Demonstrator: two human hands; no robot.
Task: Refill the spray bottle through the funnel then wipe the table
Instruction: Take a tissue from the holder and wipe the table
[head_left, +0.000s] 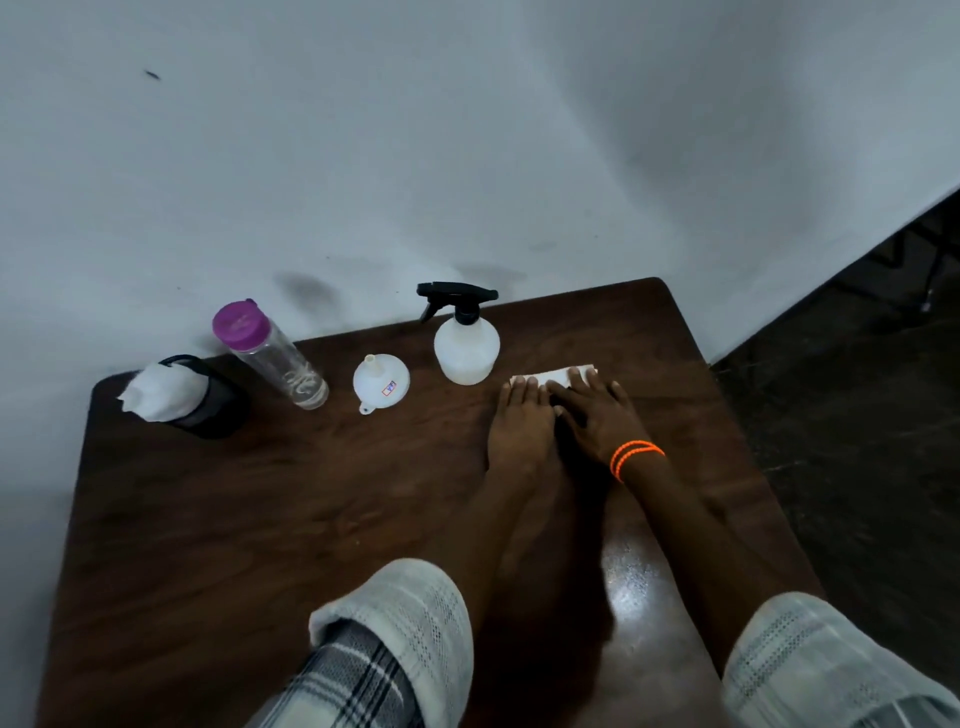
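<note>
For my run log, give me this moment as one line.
stage: wiping | left hand and right hand: flat on white cloth | spray bottle: capped, upright | funnel: on table

Scene dim overall, with a cool bluish cast on the wall (467, 130). One patch of glare on the table (636, 582) between the forearms indicates overhead light. Soft shadows lie on the wall behind the bottles. Image soft and slightly blurred throughout; wide-angle bending visible toward the edges. Floor (857, 415) nearly black.
</note>
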